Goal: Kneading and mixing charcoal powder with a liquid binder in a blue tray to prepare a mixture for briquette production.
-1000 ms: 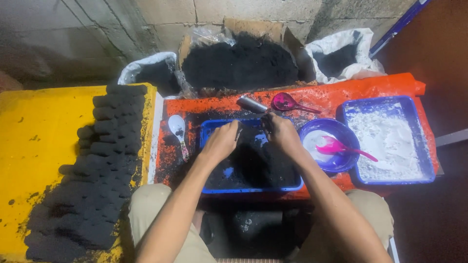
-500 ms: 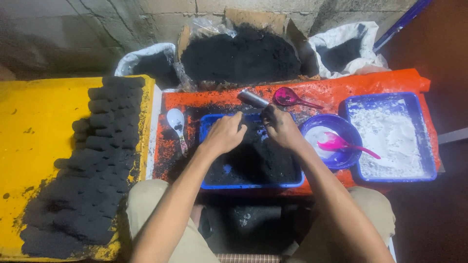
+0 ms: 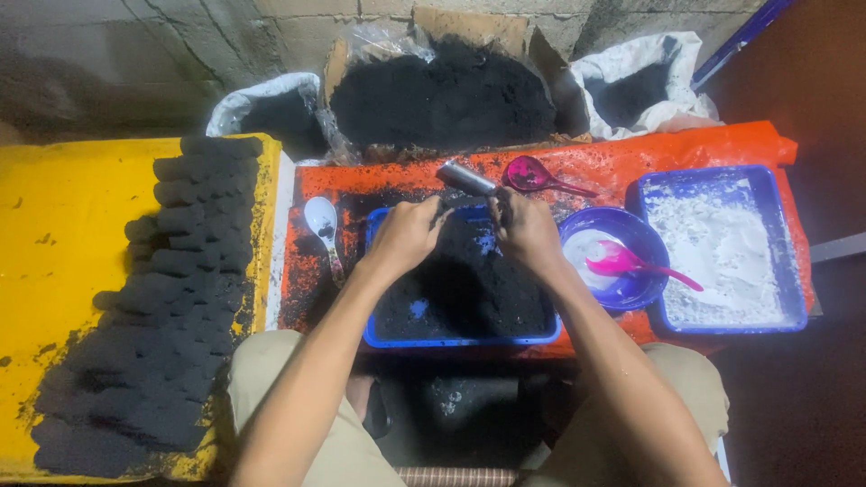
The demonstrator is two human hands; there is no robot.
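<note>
I hold a short metal tube (image 3: 465,178) at the centre top of the frame, just above the far edge of the blue tray of black charcoal mix (image 3: 465,293). My left hand (image 3: 406,236) is closed around its near end and my right hand (image 3: 526,230) is clenched beside it, fingers curled at the tube's mouth; both hover over the dark paste. I judge this as the packing step: the tube is being filled or pressed, and the next move calls for a firm, even push so the charge comes out whole.

Left of the tray a white spoon (image 3: 322,221) lies on the orange plastic-covered surface (image 3: 397,176). To the right sit a magenta scoop (image 3: 532,174), a blue bowl with a pink spoon (image 3: 622,261), and a blue tray of white powder (image 3: 722,248). Rows of black pressed briquettes (image 3: 171,289) fill the yellow board (image 3: 54,261) at left. Along the top, white sacks (image 3: 271,108) and a cardboard box (image 3: 442,90) hold black powder; I see no labels.
</note>
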